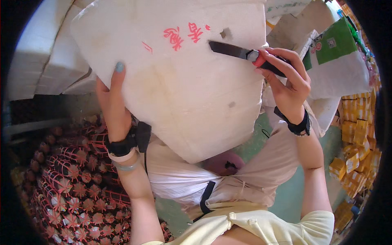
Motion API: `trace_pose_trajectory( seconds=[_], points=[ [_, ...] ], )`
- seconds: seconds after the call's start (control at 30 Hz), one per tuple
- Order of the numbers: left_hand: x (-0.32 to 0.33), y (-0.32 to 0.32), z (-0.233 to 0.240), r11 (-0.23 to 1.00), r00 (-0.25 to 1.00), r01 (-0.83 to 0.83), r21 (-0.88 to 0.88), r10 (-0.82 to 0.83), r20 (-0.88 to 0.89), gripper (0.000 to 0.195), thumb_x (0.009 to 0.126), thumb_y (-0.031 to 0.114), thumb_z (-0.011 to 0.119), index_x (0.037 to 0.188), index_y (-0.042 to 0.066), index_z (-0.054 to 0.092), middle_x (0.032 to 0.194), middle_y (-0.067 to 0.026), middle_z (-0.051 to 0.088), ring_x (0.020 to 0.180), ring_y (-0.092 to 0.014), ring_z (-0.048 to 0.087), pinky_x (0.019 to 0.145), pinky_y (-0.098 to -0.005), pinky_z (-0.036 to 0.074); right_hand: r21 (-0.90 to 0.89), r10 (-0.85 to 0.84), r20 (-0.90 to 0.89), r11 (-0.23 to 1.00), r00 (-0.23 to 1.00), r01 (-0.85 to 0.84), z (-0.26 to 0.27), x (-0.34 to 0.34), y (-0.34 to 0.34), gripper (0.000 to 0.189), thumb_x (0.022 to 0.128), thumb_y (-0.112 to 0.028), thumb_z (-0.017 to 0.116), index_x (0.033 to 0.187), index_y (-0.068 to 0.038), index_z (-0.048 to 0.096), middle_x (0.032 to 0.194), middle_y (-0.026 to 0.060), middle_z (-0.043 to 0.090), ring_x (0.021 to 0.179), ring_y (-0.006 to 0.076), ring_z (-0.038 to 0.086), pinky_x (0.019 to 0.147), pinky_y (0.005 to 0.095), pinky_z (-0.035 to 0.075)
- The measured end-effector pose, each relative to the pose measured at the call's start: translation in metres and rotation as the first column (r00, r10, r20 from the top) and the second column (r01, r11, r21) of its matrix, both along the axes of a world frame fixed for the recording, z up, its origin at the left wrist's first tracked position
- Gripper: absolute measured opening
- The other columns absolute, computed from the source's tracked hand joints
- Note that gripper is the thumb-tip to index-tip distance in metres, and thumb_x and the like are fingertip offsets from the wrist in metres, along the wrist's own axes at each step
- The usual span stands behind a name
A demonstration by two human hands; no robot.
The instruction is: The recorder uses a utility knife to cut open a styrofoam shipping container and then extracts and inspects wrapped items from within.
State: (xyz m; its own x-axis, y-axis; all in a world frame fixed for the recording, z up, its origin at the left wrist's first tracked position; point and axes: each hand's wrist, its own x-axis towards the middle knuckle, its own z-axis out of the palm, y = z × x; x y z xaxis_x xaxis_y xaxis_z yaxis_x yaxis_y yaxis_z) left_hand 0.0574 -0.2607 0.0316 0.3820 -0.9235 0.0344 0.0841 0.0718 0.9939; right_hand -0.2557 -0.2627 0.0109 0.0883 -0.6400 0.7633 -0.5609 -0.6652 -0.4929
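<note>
A large white foam lid or box (190, 101), bearing red handwritten marks and a few grey smudges, lies before me and over my lap. My left hand (114, 104) holds its left edge, with the thumb on top and the other fingers hidden beneath. A box-cutter knife (231, 50) with a dark blade and a black and red handle is in my right hand (288, 76), near the right edge. The blade points left across the foam face, its tip close to the red marks; whether it touches the foam I cannot tell.
White foam boxes (27, 61) stand at the upper left. Items in red netting (82, 190) are heaped at the lower left. A foam box with a green label (340, 73) sits at the upper right, above yellow-taped parcels (355, 131) piled along the right.
</note>
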Motion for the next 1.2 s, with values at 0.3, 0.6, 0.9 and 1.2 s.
trace_pose_trajectory(
  seconds=[0.3, 0.6, 0.9, 1.2],
  points=[
    [-0.006, -0.004, 0.004, 0.999, 1.000, 0.005, -0.037, -0.004, 0.028, 0.048, 0.085, 0.024, 0.064, 0.123, 0.000, 0.047, 0.117, -0.0089, 0.055, 0.102, -0.016, 0.054, 0.087, -0.0296, 0.044, -0.165, -0.125, -0.089, 0.980, 0.988, 0.109, 0.015, 0.011, 0.007, 0.040, 0.060, 0.008, 0.074, 0.098, -0.005, 0.069, 0.095, 0.0084, 0.061, 0.078, 0.0208, 0.060, 0.066, 0.0272, 0.050],
    [-0.030, 0.006, 0.006, 0.997, 1.000, -0.004, -0.081, 0.005, 0.021, 0.049, 0.085, 0.028, 0.064, 0.122, 0.000, 0.047, 0.116, -0.0095, 0.054, 0.103, -0.017, 0.053, 0.087, -0.0306, 0.044, 0.481, -0.092, 0.750, 0.756, 0.655, -0.445, 0.020, 0.022, -0.002, 0.025, 0.088, -0.019, 0.060, 0.101, 0.002, 0.058, 0.081, 0.0020, 0.060, 0.064, 0.0054, 0.046, 0.055, 0.0209, 0.038],
    [-0.062, 0.016, 0.007, 0.978, 0.998, -0.046, -0.201, 0.051, 0.020, 0.039, 0.086, 0.023, 0.063, 0.116, 0.000, 0.052, 0.112, -0.0073, 0.056, 0.099, -0.014, 0.053, 0.085, -0.0295, 0.043, 0.568, -0.174, 0.713, 0.712, 0.679, -0.414, 0.018, 0.045, 0.001, 0.023, 0.083, -0.018, 0.064, 0.101, -0.002, 0.064, 0.065, -0.0054, 0.046, 0.058, 0.0043, 0.041, 0.054, 0.0196, 0.033],
    [-0.072, 0.024, 0.005, 0.967, 0.994, -0.077, -0.242, 0.094, 0.059, 0.037, 0.085, 0.017, 0.064, 0.114, -0.001, 0.052, 0.110, -0.0072, 0.056, 0.097, -0.014, 0.053, 0.085, -0.0284, 0.042, 0.617, -0.222, 0.644, 0.717, 0.732, -0.324, 0.022, 0.052, 0.003, 0.029, 0.079, -0.024, 0.070, 0.098, -0.002, 0.065, 0.064, -0.0060, 0.048, 0.059, 0.0031, 0.041, 0.053, 0.0184, 0.032]
  ],
)
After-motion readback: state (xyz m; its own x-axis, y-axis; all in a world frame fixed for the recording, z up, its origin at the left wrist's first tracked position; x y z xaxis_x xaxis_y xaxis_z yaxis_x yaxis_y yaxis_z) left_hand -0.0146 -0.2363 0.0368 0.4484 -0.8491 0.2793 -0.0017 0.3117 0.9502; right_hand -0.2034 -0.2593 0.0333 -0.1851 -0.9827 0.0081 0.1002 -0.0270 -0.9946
